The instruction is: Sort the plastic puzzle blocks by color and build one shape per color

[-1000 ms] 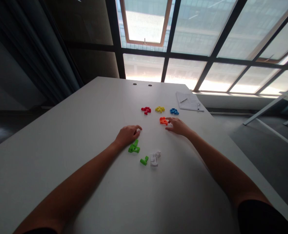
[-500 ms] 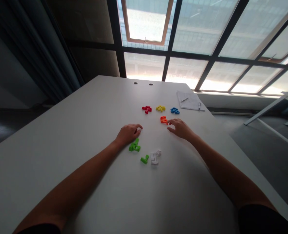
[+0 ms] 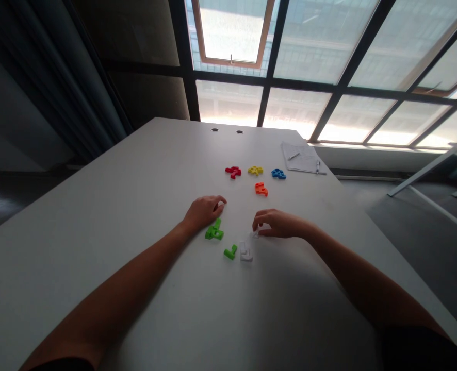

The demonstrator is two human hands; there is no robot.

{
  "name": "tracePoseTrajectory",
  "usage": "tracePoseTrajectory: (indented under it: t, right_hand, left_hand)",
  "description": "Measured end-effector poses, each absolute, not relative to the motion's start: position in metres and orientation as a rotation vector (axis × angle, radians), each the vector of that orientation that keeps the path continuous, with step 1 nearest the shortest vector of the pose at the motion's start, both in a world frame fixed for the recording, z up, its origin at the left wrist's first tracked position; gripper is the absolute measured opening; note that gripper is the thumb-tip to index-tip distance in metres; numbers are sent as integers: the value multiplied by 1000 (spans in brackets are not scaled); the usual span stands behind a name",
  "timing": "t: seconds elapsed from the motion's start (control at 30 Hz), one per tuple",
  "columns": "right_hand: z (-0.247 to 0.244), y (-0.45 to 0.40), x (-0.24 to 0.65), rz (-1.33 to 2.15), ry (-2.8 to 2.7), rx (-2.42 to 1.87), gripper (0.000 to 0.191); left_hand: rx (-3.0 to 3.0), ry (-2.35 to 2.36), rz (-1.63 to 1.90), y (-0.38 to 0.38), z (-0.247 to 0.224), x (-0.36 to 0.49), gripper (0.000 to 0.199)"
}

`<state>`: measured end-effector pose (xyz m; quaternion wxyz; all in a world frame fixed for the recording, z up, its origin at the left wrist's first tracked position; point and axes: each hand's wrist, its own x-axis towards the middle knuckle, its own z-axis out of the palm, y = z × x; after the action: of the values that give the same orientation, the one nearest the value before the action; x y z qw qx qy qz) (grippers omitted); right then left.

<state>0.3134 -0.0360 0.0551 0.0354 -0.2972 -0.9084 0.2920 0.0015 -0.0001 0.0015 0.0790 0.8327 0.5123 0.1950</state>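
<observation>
The left hand [image 3: 204, 213] is rested palm down on the bench [image 3: 97, 216], its fingers curled loosely closed, with nothing seen held in it. The heel of the hand is just beside the larger green plastic piece [image 3: 214, 232], a chunky block-shaped cluster lying flat towards the near side. A smaller green L-shaped piece [image 3: 230, 252] is placed nearer the person, slightly apart from the first.

The right hand [image 3: 279, 223] is held low over the bench, closed around a small white plastic piece [image 3: 255, 234], which is partly hidden and is seen pinched under the fingertips. A second white piece [image 3: 246, 252] lies flat just below the hand and close beside the smaller green piece.

Further out, an orange plastic piece [image 3: 261, 189] is lying alone, above and to the left of the right hand. Beyond it, three pieces are set in a loose row: a red piece [image 3: 233, 172], a yellow piece [image 3: 255, 170] and a blue piece [image 3: 278, 174], well apart from both hands.

Sheets of paper [image 3: 300, 157] are placed at the far right of the bench, with a pen [image 3: 317, 167] lying along their right edge. Two small round holes [image 3: 227, 130] are seen near the far edge of the bench. Large windows [image 3: 290, 62] fill the wall behind.
</observation>
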Motion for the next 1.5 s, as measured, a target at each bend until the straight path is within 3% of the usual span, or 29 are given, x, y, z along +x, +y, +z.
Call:
tracePoseTrajectory:
  t: [0.17,0.37,0.63,0.93,1.03,1.2,1.33,1.4,1.5]
  right_hand:
    - [38,5,372,875,-2530,-1185,17]
    - [1,35,427,459,-2106,-1444,21]
    - [-21,37,408,-64,-1930,-1558,37]
    - [-26,46,415,-135,-1914,-1652,52]
    - [-14,35,406,-200,-1964,-1530,46]
    - [15,-8,347,143,-2414,-930,18]
    - [31,-53,292,626,-2658,-613,36]
    - [36,-68,277,667,-2733,-586,49]
    - [40,-74,273,637,-2814,-585,45]
  left_hand:
    - [2477,1535,574,0,2,1,31]
    - [2465,1543,554,-2,5,1,31]
    - [2465,1550,563,-2,5,1,30]
    - [2486,1546,576,-1,3,0,30]
    - [2477,1559,572,-1,4,1,30]
    - [2484,1561,565,-2,4,1,30]
    - [2481,1563,566,-2,5,1,31]
    - [2479,1561,567,-2,5,1,31]
    - [2479,1554,564,-2,5,2,31]
